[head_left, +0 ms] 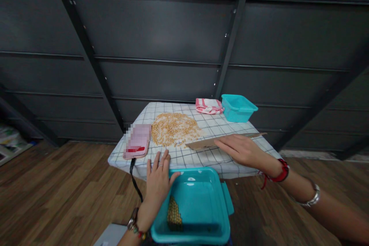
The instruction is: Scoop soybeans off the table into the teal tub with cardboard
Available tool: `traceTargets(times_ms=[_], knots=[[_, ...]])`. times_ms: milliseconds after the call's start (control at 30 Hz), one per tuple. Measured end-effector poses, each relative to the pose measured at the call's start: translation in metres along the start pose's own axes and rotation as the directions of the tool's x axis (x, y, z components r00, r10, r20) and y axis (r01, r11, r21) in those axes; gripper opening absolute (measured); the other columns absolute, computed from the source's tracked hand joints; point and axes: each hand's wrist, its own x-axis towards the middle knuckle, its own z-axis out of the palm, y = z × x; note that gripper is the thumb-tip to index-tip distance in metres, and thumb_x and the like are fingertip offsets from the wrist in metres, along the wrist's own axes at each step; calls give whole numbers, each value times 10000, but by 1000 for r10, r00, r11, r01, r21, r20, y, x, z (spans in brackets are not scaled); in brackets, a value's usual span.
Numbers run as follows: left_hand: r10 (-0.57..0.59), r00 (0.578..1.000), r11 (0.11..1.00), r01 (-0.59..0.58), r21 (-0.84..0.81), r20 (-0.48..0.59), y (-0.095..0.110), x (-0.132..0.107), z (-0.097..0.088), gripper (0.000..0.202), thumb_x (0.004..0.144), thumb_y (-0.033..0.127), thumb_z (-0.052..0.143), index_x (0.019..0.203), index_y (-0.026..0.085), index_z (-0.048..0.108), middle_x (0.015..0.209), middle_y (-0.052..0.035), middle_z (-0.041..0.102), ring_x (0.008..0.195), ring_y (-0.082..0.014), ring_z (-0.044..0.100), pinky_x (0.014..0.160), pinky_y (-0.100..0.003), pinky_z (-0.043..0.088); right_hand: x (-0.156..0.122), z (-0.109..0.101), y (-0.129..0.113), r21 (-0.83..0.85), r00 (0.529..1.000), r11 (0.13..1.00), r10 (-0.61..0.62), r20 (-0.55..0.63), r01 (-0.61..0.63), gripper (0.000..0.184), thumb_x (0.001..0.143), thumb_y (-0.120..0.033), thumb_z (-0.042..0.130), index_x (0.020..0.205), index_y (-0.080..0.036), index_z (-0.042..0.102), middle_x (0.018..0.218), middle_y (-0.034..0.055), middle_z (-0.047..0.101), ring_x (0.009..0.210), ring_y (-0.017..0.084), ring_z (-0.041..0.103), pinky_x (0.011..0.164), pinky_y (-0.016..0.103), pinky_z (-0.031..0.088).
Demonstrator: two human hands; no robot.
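Note:
My right hand [242, 150] grips a thin strip of brown cardboard [201, 144], held low over the cloth with one end near the beans. Small round golden beans or beads [173, 127] lie spread over the checked tablecloth [178, 155], with whitish patches among them. My left hand [158, 178] is open, its fingers stretched toward the cloth's front edge and its thumb over the rim of a teal plastic basin [198, 196]. Similar golden pieces [174, 215] are heaped in the basin's left side. The right thumb is mostly hidden.
A pink phone-like case [140, 138] with a black strap [135, 180] lies at the table's left edge. A folded red-and-white cloth [209, 106] and a smaller teal container [238, 108] stand at the back right. A dark panelled wall [161, 27] rises behind the table.

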Motion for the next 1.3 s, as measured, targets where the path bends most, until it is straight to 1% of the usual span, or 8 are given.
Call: traceTargets(times_ms=[333,533,833,1033,1200,1300], knots=[[8,1000,1000,-8,-26,-10,-1,0,3,583,827,563,337,1185,139,519,1309,-121,476,1208,-338,392,962,-563,283,2,-6,-3,30,1000,999,11,-29,-10,274,848,-20,350,1049,-90,523,869,102,653,763,164,594,662,299,489],[13,1000,1000,-13,-4,-18,-1,-1,3,598,835,563,310,1177,120,521,1310,-121,474,1200,-342,396,953,-569,284,0,-3,-1,41,998,999,30,-49,-28,300,840,-7,336,1067,-94,512,849,98,654,743,162,594,640,295,483],[16,1000,999,-16,-28,-20,-1,0,3,620,825,578,312,1188,117,514,1311,-128,472,1201,-350,395,948,-576,288,-1,-3,-8,106,999,994,13,-40,-9,266,842,-19,354,1040,-84,518,878,104,652,768,169,589,655,297,484],[15,1000,1000,-15,-3,-9,-1,0,3,654,833,590,258,1181,103,521,1312,-130,466,1201,-349,394,942,-577,292,0,-5,-9,101,999,995,22,-37,-18,284,836,-15,347,1048,-95,517,879,96,652,763,162,588,658,294,482],[11,1000,1000,-11,2,0,0,1,2,623,835,580,278,1185,126,522,1318,-119,463,1204,-339,395,953,-555,288,2,-5,-9,90,999,996,11,-34,-8,300,835,-16,329,1045,-102,525,873,94,654,760,153,589,660,291,484],[8,1000,1000,-8,-12,-8,-1,1,3,621,829,588,283,1184,140,525,1316,-116,467,1204,-341,395,957,-559,285,2,-7,-12,100,1000,995,5,-6,-4,305,839,-24,313,1023,-112,541,877,88,653,772,152,587,660,290,484]])
